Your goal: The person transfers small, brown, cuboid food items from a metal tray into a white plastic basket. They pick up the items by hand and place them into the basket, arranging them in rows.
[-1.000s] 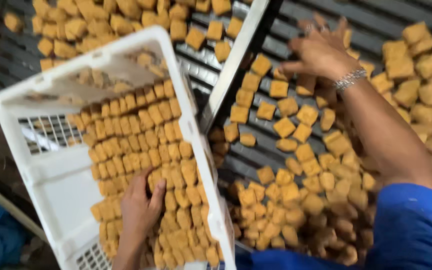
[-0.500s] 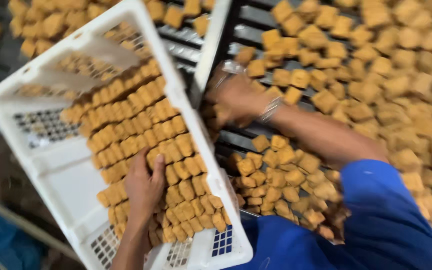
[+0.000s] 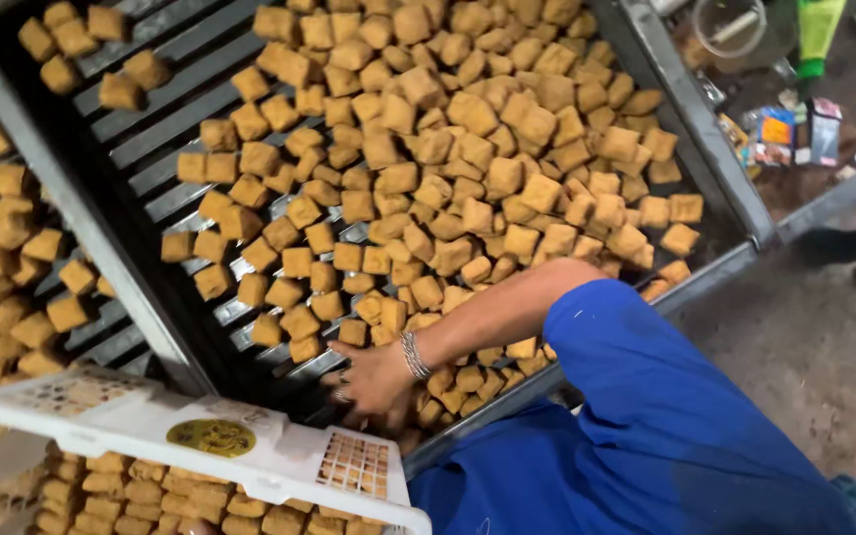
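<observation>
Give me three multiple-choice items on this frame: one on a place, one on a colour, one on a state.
1. Where is the right hand?
A. inside the white crate
B. on the slatted tray among the fried cubes
C. on the floor

2. What colour is the sleeve on that arm?
A. blue
B. red
C. white

3. How does the white crate stand?
A. empty
B. holding rows of cubes
C. closed with a lid

Answers: 1 B, the hand lies on the dark slatted tray at the near edge of the fried cubes. 2 A, the sleeve is plainly blue. 3 B, cubes lie packed in rows under its rim.
</observation>
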